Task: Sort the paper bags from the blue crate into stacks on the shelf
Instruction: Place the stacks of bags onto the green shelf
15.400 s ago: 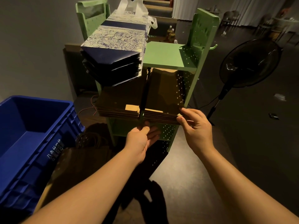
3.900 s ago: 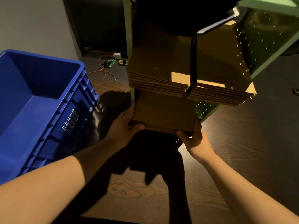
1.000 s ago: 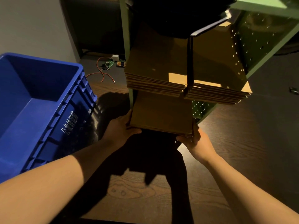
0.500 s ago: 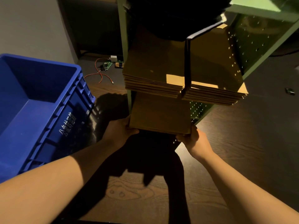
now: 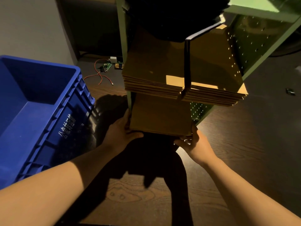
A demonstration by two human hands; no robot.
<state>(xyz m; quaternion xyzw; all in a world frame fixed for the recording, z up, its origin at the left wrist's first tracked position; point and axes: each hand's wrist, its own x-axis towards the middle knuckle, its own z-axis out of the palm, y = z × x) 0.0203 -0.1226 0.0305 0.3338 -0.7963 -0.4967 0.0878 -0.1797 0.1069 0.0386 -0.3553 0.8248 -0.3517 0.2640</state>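
Down low in the head view, both hands hold a flat stack of brown paper bags [image 5: 160, 115] at the bottom level of the green shelf [image 5: 259, 46]. The left hand [image 5: 121, 132] grips the stack's near left corner, thumb along the near edge and fingers running up its left side. The right hand [image 5: 194, 142] grips the near right corner, fingers curled up against the edge (how far they reach under the stack cannot be told).

One level up, two thicker stacks of brown bags lie side by side: the left stack [image 5: 151, 74] and the right stack [image 5: 215, 82], their near edges sticking out past the shelf front. A dark strap [image 5: 187, 62] hangs down between them from a pile of dark bags [image 5: 171, 17] on the level above, which juts toward the camera and is mostly in shadow.

To the left stands the blue crate [image 5: 65, 111], just beside the left forearm, with white lettering on its side wall; the part of its inside that shows holds no bags. On the dark wooden floor [image 5: 236, 144] far behind the crate lie a small circuit board [image 5: 105, 66] and red wires [image 5: 99, 77]. Shadows of the arms and the stack fall on the floor between the forearms.
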